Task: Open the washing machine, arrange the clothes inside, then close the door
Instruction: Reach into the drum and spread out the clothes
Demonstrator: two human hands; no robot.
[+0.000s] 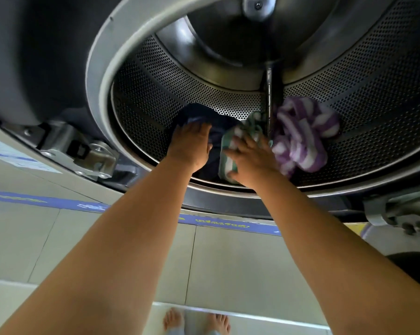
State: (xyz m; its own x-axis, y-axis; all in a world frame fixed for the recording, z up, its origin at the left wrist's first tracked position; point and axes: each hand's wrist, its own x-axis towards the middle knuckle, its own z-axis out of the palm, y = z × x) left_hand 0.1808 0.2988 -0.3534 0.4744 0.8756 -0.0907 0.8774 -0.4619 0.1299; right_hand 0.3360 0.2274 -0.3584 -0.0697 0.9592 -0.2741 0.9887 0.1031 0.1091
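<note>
Washing machine (100, 76) seen from above with its round opening uncovered; perforated steel drum (204, 97) fills the upper frame, and the clothes lie on its lower wall near the front rim. Both bare forearms reach forward and down into the opening; left hand (190, 147) lies palm down, fingers extended and spread, pressed flat on a dark navy garment (216, 131); right hand (250, 158) is curled around a green-and-white striped cloth (228, 151), thumb under its lower edge, fingers blurred by motion. Purple-and-white striped garment (305, 136) lies just beside the right hand, against a raised drum paddle (271, 97); whether the fingers touch it cannot be told. Navy garment is partly hidden beneath both hands; its shape is hard to make out in shadow. Door itself is cut off at the upper left; only a dark curved surface and the metal hinge (92, 153) show. A latch bracket (402, 218) sits at the right edge; blue printed strip (223, 223) crosses the machine front; bare feet (196, 322) stand on the tiled floor (228, 267) below.
</note>
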